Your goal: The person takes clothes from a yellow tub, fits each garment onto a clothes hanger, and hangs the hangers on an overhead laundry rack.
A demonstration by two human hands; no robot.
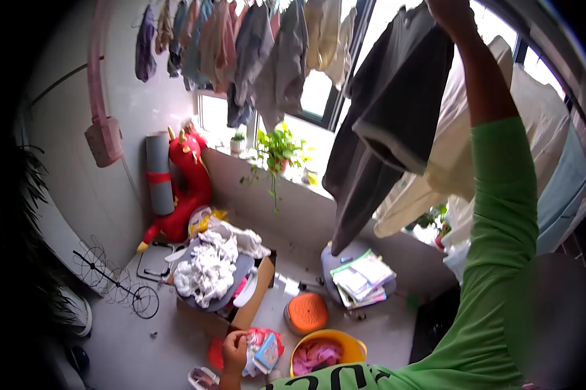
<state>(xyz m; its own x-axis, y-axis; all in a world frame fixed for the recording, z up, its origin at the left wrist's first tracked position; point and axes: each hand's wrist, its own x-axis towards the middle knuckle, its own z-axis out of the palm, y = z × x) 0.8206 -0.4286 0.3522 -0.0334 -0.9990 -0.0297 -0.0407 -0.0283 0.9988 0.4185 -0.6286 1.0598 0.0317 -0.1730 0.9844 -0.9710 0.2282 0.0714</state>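
My right hand (454, 14) is raised high at the top edge, closed at the top of a dark grey garment (403, 84); its fingertips are partly cut off by the frame. The garment hangs down before the window, and a lighter lining shows at one of its openings. Low in the view, my left hand (234, 350) has its fingers curled in, with nothing visible in it. Beside that hand lies a red and white bag with a blue booklet (267, 352). A yellow basket (352, 339) with pink cloth inside stands to its right.
Small clothes (241, 45) hang along the top; pale garments (462, 156) hang at right. White cloths (208, 266) are heaped on a grey seat above a cardboard box (257, 292). An orange stool (307, 313), a chair with papers (362, 276), and a wire rack (114, 279) stand around.
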